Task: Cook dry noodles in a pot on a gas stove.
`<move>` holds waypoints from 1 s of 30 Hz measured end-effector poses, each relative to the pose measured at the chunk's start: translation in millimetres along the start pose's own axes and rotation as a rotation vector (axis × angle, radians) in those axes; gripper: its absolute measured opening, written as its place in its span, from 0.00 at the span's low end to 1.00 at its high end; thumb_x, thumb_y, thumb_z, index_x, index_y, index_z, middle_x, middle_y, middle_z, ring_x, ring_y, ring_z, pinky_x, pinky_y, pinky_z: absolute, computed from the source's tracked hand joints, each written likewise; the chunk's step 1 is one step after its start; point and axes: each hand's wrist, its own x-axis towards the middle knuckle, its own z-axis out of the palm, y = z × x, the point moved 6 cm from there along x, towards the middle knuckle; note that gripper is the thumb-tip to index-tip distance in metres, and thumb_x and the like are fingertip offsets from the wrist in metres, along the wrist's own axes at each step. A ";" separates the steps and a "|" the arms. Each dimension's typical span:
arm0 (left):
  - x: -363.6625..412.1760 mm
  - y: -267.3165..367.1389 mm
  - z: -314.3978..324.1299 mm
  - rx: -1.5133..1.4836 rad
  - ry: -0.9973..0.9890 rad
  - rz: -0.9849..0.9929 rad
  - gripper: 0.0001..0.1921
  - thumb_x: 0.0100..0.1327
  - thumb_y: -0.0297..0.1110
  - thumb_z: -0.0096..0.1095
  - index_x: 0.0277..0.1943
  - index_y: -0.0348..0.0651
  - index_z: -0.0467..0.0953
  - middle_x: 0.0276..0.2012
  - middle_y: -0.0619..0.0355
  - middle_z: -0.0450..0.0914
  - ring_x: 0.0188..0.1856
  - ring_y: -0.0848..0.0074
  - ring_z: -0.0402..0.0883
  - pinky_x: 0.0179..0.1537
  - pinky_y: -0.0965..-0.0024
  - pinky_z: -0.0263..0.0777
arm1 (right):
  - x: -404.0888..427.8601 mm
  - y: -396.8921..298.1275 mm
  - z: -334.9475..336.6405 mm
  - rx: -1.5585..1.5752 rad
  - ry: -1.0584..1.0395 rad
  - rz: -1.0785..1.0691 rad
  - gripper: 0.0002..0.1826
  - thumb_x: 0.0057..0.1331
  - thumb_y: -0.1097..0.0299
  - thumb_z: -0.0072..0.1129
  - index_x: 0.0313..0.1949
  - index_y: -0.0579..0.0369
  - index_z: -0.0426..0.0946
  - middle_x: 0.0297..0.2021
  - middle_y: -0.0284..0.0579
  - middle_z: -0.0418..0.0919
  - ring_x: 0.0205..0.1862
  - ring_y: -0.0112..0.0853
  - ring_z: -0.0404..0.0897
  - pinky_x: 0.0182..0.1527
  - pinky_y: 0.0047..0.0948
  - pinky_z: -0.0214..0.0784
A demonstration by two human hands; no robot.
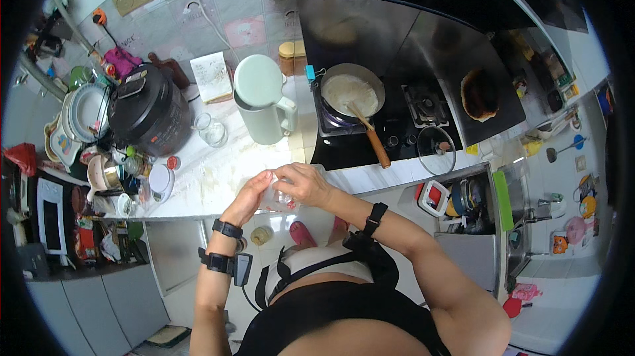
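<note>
Over the front edge of the counter (213, 187), both hands hold a clear plastic bag (283, 201) with some red print on it. My left hand (252, 194) pinches its upper left side between thumb and fingers. Close beside it, my right hand (303, 185) grips the top from the right, fingers curled. What is inside the bag is hard to make out. Beyond my right hand, a frying pan (381, 78) sits on the left burner with a pale, creamy mixture (345, 92) in it. A wooden utensil (358, 114) rests in the pan, near the brown wooden handle (379, 150).
A pale green kettle (260, 118) and a glass jar (213, 132) stand behind my hands. A black electric cooker (149, 113) is at left. A glass lid (436, 150) lies at the hob's right front. Below right, a drawer (466, 197) stands pulled out. A jar (260, 235) is on the floor.
</note>
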 end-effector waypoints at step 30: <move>-99.3 -53.8 41.0 0.685 0.830 0.315 0.30 0.60 0.33 0.57 0.63 0.40 0.55 0.56 0.44 0.66 0.55 0.57 0.71 0.55 0.62 0.65 | -101.8 67.5 98.1 -0.370 -0.970 0.524 0.67 0.39 0.43 0.72 0.69 0.50 0.34 0.59 0.70 0.52 0.63 0.57 0.53 0.62 0.54 0.45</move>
